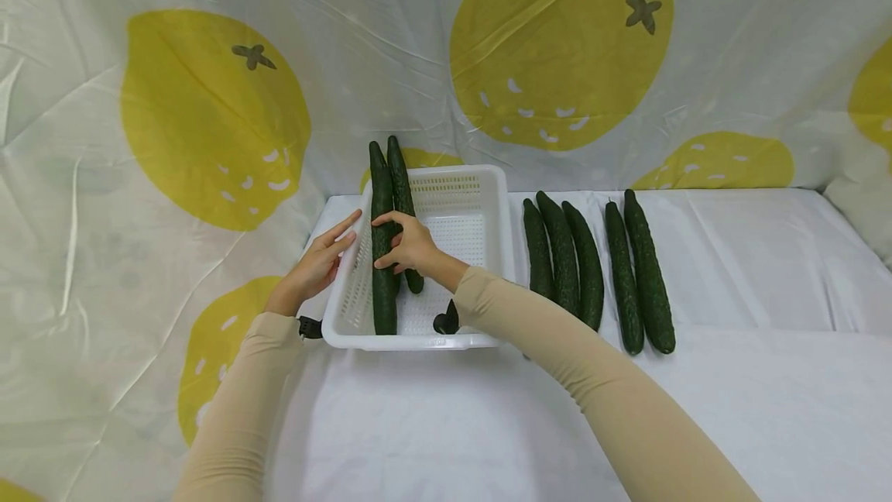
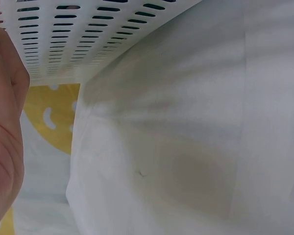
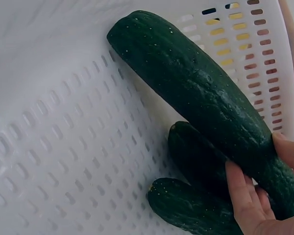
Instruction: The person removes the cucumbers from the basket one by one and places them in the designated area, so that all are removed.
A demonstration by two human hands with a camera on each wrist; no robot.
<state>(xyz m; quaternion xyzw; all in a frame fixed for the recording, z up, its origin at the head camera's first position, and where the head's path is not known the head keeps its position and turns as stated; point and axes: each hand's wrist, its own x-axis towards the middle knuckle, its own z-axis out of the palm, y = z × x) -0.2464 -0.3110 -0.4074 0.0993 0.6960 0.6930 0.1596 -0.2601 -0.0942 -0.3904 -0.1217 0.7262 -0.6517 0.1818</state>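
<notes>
A long dark green cucumber (image 1: 385,300) lies lengthwise along the left side of a white perforated plastic basket (image 1: 507,238). My right hand (image 1: 414,248) pinches it near its middle, thumb on one side and fingers on the other. Beneath and beside it, the right wrist view shows two more cucumbers, a middle one (image 3: 196,152) and a lower one (image 3: 186,205), both partly hidden by the held one and the hand. With fingers extended, my left hand (image 1: 317,266) touches the basket's left rim from outside. Only part of that hand (image 2: 5,127) appears in the left wrist view.
Right of the basket, a group of three cucumbers (image 1: 560,254) lies on the white cloth (image 1: 746,277), partly behind my right forearm. Farther right lie two more cucumbers (image 1: 644,277). A lemon-patterned curtain (image 1: 390,45) hangs behind the table and along the left.
</notes>
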